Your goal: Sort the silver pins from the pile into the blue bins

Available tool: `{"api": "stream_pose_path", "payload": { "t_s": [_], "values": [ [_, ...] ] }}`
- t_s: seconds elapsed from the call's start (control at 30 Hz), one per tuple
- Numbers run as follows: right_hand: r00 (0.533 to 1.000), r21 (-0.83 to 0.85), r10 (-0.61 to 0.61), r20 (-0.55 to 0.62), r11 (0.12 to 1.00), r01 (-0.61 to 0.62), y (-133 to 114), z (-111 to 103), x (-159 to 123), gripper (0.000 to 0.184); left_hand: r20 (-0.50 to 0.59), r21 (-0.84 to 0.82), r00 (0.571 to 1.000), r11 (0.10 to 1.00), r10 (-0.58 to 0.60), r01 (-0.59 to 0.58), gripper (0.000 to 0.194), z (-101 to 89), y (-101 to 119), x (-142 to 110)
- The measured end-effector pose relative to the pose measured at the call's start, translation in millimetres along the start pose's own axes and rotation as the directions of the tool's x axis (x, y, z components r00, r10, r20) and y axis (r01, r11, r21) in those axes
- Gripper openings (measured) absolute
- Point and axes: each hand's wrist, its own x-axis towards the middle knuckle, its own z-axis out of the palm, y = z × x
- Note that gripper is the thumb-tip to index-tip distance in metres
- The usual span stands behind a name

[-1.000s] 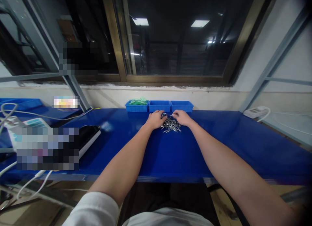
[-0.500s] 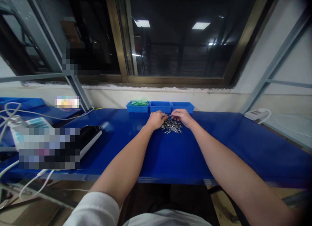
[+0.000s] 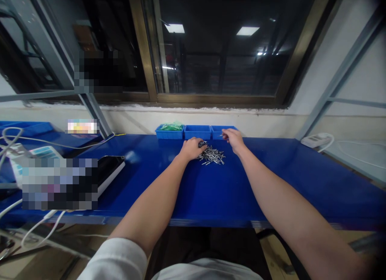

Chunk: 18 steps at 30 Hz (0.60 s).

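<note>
A heap of several small shiny metal pins (image 3: 212, 155) lies on the blue worktop (image 3: 211, 187) in front of three blue bins. My left hand (image 3: 192, 147) rests curled at the heap's left edge, fingertips closed on the pins. My right hand (image 3: 233, 138) is raised over the right blue bin (image 3: 224, 130), pinching one thin metal pin between thumb and fingers. The middle blue bin (image 3: 197, 131) shows nothing I can make out inside. The left blue bin (image 3: 170, 131) holds green parts.
A black and white device (image 3: 107, 168) and white cables (image 3: 33, 227) lie at the left. A white power strip (image 3: 316, 139) sits at the right by grey frame bars. A dark window spans the wall behind the bins.
My right hand has lifted off the heap and moved back and right over the right bin with a pin. My left hand stays at the heap.
</note>
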Motion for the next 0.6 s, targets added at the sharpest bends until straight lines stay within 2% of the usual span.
{"api": "stream_pose_path", "payload": {
  "t_s": [0.1, 0.2, 0.3, 0.47, 0.6],
  "values": [
    [1.000, 0.065, -0.003, 0.015, 0.998, 0.002, 2.6, -7.6, 7.7, 0.037, 0.022, 0.018, 1.000, 1.000, -0.009, 0.008, 0.039, -0.3, 0.7, -0.3],
    [0.991, 0.099, 0.064, 0.113, 0.992, -0.076, 8.0, -13.2, 10.4, 0.057, 0.063, 0.043, 0.997, 0.998, -0.045, 0.043, 0.041, -1.3, 1.4, -0.7],
    [0.982, 0.057, 0.132, 0.136, 0.988, -0.141, 12.5, -14.7, 8.5, 0.062, 0.107, 0.055, 0.991, 0.995, -0.085, 0.079, 0.044, -1.6, 1.2, -0.4],
    [0.971, -0.141, 0.153, 0.186, 0.982, -0.128, 13.4, -9.8, 2.1, 0.047, 0.140, 0.000, 0.986, 0.996, -0.086, 0.087, 0.055, 0.9, 0.9, 0.5],
    [0.970, -0.416, 0.072, 0.233, 0.909, 0.032, 11.2, -4.1, -4.1, 0.038, 0.216, -0.060, 0.976, 0.998, -0.019, 0.033, 0.068, 5.4, 0.3, -0.4]
  ]
}}
